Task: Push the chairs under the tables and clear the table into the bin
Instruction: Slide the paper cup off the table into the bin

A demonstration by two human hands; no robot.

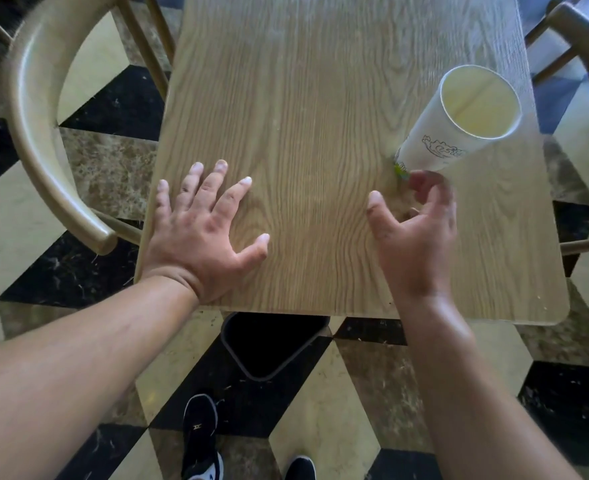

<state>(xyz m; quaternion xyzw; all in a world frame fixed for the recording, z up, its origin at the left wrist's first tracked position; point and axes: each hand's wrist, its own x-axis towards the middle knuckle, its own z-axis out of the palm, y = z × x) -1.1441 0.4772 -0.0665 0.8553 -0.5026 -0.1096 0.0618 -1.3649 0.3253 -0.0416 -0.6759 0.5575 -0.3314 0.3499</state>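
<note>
A white paper cup (459, 123) with a printed drawing stands on the right part of the wooden table (303, 98), its mouth open and empty. My right hand (414, 233) is just in front of the cup's base, fingers curled and apart, fingertips close to or touching its bottom edge, blurred. My left hand (206, 230) lies flat on the table near its front left edge, fingers spread. A black bin (272, 344) sits on the floor under the table's front edge. A wooden chair (40, 133) with a curved back stands at the table's left side.
Another wooden chair (584, 46) is at the right edge of the table, partly out of view. The floor is a black, cream and brown diamond pattern. My two black shoes (199, 438) stand in front of the bin.
</note>
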